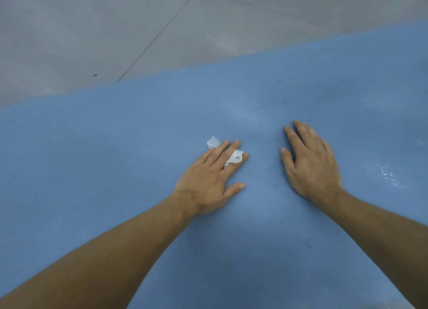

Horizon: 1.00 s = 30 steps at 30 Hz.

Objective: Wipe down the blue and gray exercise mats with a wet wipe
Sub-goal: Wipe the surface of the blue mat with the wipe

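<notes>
Plainly, the fingers of the left hand lay straight and spread, not curled, pressing a wet wipe onto the blue mat. The wipe looked thin, limp and damp. It would weigh almost nothing, bunch up at once under a sliding hand, and probably tear if dragged by 1 corner. It seemed to want flat pressure from several fingertips over its middle rather than a pinch at the edge.

It lay crumpled beneath those fingers. 1 white tuft poked out past the fingertips toward the upper left, and another fold was pushed up between 2 fingers nearer the thumb. Whether that fold was clamped there or merely squeezed up, the soft focus did not let me tell. Most of the wipe was hidden under the hand.

To the right, apart from the wipe, the right hand rested flat on the mat with its fingers extended, holding nothing. The mat looked like soft, slightly grippy foam, so that bracing hand seemed useful to stop it creeping. Wet streaks glistened at the right of the frame and faintly above the hands. Beyond the mat's far edge, across the upper frame, ran pale gray floor; no gray mat was in view.
</notes>
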### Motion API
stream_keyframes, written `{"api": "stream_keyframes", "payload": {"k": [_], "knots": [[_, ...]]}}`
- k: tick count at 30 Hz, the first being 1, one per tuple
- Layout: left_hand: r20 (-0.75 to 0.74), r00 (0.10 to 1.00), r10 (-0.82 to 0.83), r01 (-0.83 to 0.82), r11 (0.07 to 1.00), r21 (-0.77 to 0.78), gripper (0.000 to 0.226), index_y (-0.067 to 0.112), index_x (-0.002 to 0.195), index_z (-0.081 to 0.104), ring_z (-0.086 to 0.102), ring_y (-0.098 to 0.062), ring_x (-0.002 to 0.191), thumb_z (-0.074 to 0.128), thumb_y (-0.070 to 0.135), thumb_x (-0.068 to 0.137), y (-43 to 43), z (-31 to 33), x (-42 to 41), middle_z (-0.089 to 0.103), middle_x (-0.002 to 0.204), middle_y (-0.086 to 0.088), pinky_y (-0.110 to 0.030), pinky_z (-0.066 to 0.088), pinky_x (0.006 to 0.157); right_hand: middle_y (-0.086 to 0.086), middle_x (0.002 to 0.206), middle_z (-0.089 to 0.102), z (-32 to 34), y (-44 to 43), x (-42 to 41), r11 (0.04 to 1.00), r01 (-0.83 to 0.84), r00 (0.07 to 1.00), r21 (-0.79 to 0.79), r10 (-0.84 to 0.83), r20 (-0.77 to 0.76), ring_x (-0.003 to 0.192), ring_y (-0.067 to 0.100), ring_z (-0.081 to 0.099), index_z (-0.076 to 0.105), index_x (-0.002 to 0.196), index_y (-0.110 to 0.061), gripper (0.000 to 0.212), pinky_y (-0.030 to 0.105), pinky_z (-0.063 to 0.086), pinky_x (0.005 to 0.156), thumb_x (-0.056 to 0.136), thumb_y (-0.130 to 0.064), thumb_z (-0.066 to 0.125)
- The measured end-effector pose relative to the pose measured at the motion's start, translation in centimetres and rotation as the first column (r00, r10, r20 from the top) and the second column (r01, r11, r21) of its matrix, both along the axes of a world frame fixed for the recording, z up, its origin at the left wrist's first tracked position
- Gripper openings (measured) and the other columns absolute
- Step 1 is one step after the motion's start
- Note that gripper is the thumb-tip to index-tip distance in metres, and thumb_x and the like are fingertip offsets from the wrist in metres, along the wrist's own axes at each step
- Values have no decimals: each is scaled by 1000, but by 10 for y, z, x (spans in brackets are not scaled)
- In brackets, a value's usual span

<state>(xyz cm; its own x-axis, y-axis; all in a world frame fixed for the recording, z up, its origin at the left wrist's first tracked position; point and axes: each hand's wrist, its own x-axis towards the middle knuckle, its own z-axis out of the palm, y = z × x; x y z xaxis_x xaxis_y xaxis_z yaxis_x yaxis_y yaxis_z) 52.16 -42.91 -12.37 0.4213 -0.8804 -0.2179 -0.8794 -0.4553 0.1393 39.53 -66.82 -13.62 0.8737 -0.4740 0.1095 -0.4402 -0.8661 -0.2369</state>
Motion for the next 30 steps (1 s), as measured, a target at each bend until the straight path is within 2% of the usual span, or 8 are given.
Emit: {"api": "stream_keyframes", "payload": {"k": [5,9,14,18,22,25,28,30], "knots": [[-86,944,318,-314,948,55,73,28,166,-1,-16,-13,158,14,61,103,-15,9,59,-14,173,6,-33,-11,127,6,166,34,-1,-1,-1,1000,1,999,-4,-1,-37,154,23,28,43,155,-16,62,43,25,122,101,-45,33],[-101,928,357,-348,932,96,73,26,166,-5,-19,-17,158,18,60,105,-38,10,62,-18,172,3,-38,-11,128,3,168,30,-1,-1,-1,1000,7,997,-4,-7,-72,156,20,24,39,157,-18,61,41,22,124,103,-44,30],[-96,992,87,-84,996,30,71,25,166,-3,-19,-21,158,22,55,107,-59,11,10,-17,172,0,-37,-16,126,2,167,31,0,-1,0,1000,11,998,-2,-11,-55,155,20,26,41,157,-18,58,40,24,123,102,-36,31],[-24,969,-247,248,967,56,68,24,166,-1,-19,-19,158,15,53,107,-43,5,-21,-15,173,1,-38,-15,127,4,166,35,1,-2,-1,1000,6,999,-4,-6,-38,154,22,30,44,155,-17,58,41,26,122,101,-31,32],[-26,947,-321,322,944,65,64,31,164,-8,-28,-9,154,12,53,107,-16,6,17,-21,170,11,-26,-24,121,3,166,34,1,-1,0,1000,13,999,16,-12,-50,154,21,28,44,155,-17,59,41,24,123,100,-32,30],[-74,983,-169,173,983,59,65,31,164,-1,-17,-10,158,15,54,106,4,12,60,-17,168,14,-24,-15,124,1,168,31,2,0,0,1000,17,997,22,-16,-75,156,19,24,41,157,-19,59,38,20,124,101,-33,28],[-41,990,137,-137,991,8,66,14,164,20,7,-24,160,32,45,106,31,17,110,7,173,-6,-33,2,130,0,169,29,3,0,-1,1000,18,997,25,-16,-82,156,18,22,40,158,-20,60,38,19,125,102,-34,26],[-26,934,357,-358,934,-21,61,5,160,30,16,-30,158,43,34,108,57,18,144,21,169,-18,-41,12,129,0,169,29,3,1,-1,999,17,997,27,-15,-78,156,18,22,39,158,-20,59,38,19,125,102,-34,26]]}}
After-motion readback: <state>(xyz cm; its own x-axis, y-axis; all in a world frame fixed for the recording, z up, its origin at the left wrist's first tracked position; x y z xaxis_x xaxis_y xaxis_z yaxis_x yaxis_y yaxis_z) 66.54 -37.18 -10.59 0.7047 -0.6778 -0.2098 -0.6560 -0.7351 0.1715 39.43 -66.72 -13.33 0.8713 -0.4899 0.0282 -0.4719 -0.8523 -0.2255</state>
